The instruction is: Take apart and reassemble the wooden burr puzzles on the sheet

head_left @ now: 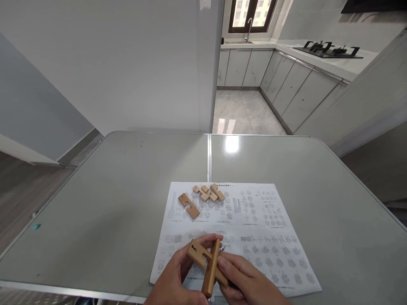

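Centrally, low in the frame: two wooden pieces held crossed, a plain bar (211, 270) lying over a notched block (196, 253) with a black mark. Left hand (178, 277) up from the bottom edge, cupped, grasping the bar lengthwise: thumb near its lower end, a fingertip by its upper end. Right hand (249, 279) in from lower right, thumb and curled fingers closed on the block's right-hand part. Both pieces thus between the hands, above a printed sheet (187, 228). On its upper left, another notched piece (193, 212) and small pale pieces (221, 196). Grey table (95, 203) around; hob (330, 51) upper right
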`<state>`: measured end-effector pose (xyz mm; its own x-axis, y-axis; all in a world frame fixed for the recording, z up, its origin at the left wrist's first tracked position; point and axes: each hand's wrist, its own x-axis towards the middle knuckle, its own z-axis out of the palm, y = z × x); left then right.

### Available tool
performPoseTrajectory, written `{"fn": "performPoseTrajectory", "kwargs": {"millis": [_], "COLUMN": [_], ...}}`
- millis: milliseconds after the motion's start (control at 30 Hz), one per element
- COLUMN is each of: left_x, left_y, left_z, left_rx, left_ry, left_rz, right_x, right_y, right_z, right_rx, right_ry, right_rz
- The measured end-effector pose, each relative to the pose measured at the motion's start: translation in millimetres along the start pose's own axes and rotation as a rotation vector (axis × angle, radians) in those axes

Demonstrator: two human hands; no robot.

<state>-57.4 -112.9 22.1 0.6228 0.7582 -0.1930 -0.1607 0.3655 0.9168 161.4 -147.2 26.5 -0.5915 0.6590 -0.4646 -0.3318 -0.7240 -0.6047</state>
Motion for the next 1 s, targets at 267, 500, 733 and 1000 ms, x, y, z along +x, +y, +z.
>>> {"fn": "performPoseTrajectory", "kwargs": {"millis": [267, 500, 733, 1000], "left_x": [0.2, 4.0, 45.3, 66.9], "left_y": [15.1, 25.4, 34.7, 33.2], "left_z": [-3.8, -3.3, -54.0, -99.0], "left_rx": [0.102, 0.167, 0.997, 1.513], "left_ry": [-0.014, -0.018, 0.470, 0.247], "left_rz": [-0.017, 0.013, 0.291, 0.271], "right_x": [6.8, 6.8, 5.8, 9.7], "right_y": [1.1, 6.6, 10.9, 11.4], "right_z": [6.8, -3.1, -25.5, -18.4], "right_rx": [0.092, 0.063, -0.067, -0.358], "right_ry": [-0.025, -0.019, 0.155, 0.139], "right_rz": [-0.083, -0.071, -0.125, -0.214]}}
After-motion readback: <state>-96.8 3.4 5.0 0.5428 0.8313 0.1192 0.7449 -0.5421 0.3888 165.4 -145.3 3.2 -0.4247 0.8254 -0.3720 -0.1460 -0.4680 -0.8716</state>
